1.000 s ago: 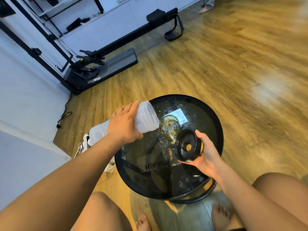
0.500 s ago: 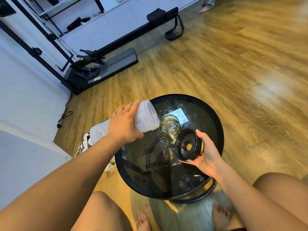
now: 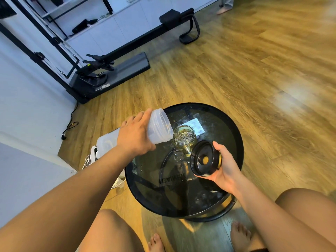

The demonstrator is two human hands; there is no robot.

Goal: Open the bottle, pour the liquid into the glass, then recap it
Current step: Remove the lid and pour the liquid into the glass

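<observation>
One bottle (image 3: 160,129), uncapped, tilted with its mouth over the one glass (image 3: 184,139) at the counter's (image 3: 234,135) 12 o'clock. Left hand (image 3: 135,137) fingers clamp the bottle; right hand (image 3: 226,168) fingers clamp the one cap (image 3: 204,160) at 3 o'clock. Opening done, pouring apparently underway, recapping outstanding.

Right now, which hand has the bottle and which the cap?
Left hand grips the translucent bottle, tipped over the glass. Right hand holds the black cap, off to the side.

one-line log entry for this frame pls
phase: pouring | left hand: holds tilted bottle over glass | right hand: holds cap | glass: on table, partly filled
</observation>
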